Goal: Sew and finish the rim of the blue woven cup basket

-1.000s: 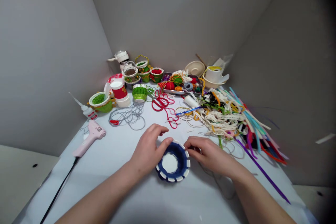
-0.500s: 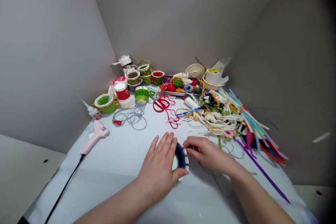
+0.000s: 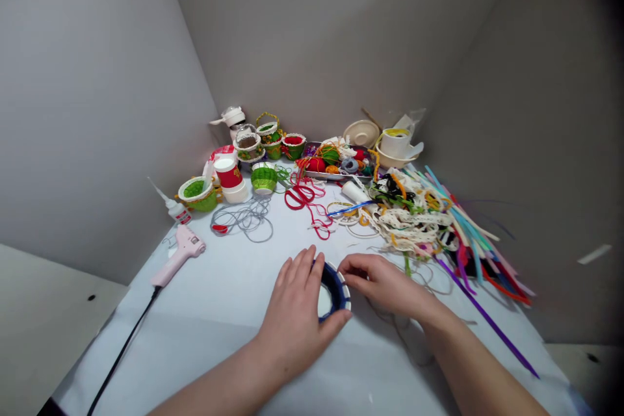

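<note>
A small white paper cup (image 3: 342, 294) with dark blue yarn woven around its strips lies in front of me, its opening facing up toward me. My left hand (image 3: 299, 302) is wrapped over its left side, with the fingers at the far rim and the thumb at the near rim. At the right rim, the thumb and forefinger of my right hand (image 3: 377, 281) are pinched together. A thin greyish cord (image 3: 404, 341) trails from under that hand over the table. The very tips of the pinch are too small to make out clearly.
A pink glue gun (image 3: 179, 252) and a glue bottle (image 3: 176, 209) lie left. Behind are several woven baskets (image 3: 264, 177), grey cord (image 3: 244, 218), red scissors (image 3: 299, 197) and a yarn tray (image 3: 336, 175). Lace trim (image 3: 414, 227) and pipe cleaners (image 3: 487, 253) heap up right.
My left hand and the cup have turned slightly, showing more of the cup's inside. The right hand has shifted a little left, still at the rim.
</note>
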Demonstrator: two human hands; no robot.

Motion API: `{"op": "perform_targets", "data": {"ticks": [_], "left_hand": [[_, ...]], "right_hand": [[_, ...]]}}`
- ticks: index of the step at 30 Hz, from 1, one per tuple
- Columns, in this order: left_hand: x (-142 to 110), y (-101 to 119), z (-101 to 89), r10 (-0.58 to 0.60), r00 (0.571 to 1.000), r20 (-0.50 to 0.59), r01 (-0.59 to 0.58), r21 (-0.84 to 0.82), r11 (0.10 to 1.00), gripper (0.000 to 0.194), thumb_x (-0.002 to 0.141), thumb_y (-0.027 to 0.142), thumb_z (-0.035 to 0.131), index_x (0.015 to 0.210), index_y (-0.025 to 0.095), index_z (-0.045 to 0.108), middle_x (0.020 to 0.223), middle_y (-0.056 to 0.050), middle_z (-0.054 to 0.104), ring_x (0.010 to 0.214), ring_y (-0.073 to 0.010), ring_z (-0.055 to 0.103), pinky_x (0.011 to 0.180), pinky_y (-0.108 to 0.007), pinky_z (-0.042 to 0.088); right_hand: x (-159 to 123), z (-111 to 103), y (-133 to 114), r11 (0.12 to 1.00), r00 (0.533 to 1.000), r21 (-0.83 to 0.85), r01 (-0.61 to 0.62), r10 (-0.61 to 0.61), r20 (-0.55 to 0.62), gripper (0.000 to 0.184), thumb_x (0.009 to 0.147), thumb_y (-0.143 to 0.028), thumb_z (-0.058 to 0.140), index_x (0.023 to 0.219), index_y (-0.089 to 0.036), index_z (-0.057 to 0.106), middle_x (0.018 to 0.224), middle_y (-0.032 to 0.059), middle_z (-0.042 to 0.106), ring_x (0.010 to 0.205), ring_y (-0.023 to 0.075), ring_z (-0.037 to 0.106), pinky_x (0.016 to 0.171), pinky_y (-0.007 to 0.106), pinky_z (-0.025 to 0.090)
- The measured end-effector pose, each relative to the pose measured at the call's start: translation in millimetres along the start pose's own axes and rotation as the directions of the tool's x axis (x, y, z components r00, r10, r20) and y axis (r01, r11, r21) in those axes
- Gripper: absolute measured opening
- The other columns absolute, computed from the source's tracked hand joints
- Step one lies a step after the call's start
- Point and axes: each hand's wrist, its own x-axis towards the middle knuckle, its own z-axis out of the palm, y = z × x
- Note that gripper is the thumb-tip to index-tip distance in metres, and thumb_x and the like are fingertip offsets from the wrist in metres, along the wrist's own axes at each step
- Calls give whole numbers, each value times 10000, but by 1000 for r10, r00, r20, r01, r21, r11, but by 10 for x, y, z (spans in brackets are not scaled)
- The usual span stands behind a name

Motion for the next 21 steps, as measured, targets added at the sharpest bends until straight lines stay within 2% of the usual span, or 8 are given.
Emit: {"op": "perform_targets", "data": {"ticks": [3, 5, 7, 9, 13, 21], "left_hand": [[54, -31, -174, 157, 985, -78, -156, 11, 988, 639, 857, 502, 475, 1381, 148, 384, 1485, -147, 313, 1384, -300, 254, 1103, -554, 259], [108, -55, -245, 291, 950, -116, -293, -6, 956, 466, 896, 393, 458, 1299, 162, 489, 1411, -118, 447, 1344, -248, 351, 1114, -493, 282], [158, -74, -249, 360, 927, -104, -366, -39, 930, 380, 903, 354, 456, 1212, 161, 566, 1318, -97, 553, 1273, -220, 452, 1101, -447, 325], [188, -80, -204, 369, 928, -50, -372, -67, 926, 381, 894, 384, 469, 1185, 168, 589, 1301, -86, 569, 1241, -231, 486, 1084, -456, 350], [190, -60, -122, 384, 921, 61, -378, -89, 921, 396, 901, 419, 436, 1206, 214, 585, 1351, -60, 526, 1281, -261, 440, 1081, -511, 331], [148, -5, -84, 300, 943, 142, -293, -68, 954, 471, 890, 471, 425, 1315, 276, 485, 1445, -12, 411, 1339, -274, 353, 1110, -542, 263]], "right_hand": [[-6, 8, 6, 1000, 1000, 7, 13, -13, -7, 169, 843, -274, 516, 827, -166, 646, 761, 1, 647, 694, 122, 539, 643, 207, 405], [-10, 19, 19, 1000, 999, 2, 27, -27, -21, 162, 841, -262, 513, 813, -165, 639, 755, 0, 643, 694, 123, 535, 645, 208, 403], [-10, 29, 41, 999, 999, -5, 36, -36, -28, 154, 834, -243, 508, 812, -163, 638, 760, 4, 644, 702, 127, 536, 646, 211, 400], [-6, 36, 69, 999, 999, -4, 37, -37, -29, 156, 828, -228, 500, 819, -161, 641, 768, 9, 647, 708, 131, 539, 645, 213, 398], [9, 46, 122, 999, 999, 27, 32, -31, -32, 157, 821, -209, 487, 805, -161, 636, 760, 7, 645, 699, 127, 537, 636, 209, 396], [23, 47, 197, 999, 1000, 52, -5, 6, -5, 179, 828, -227, 483, 821, -149, 643, 738, 10, 638, 686, 129, 539, 608, 211, 384]]}}
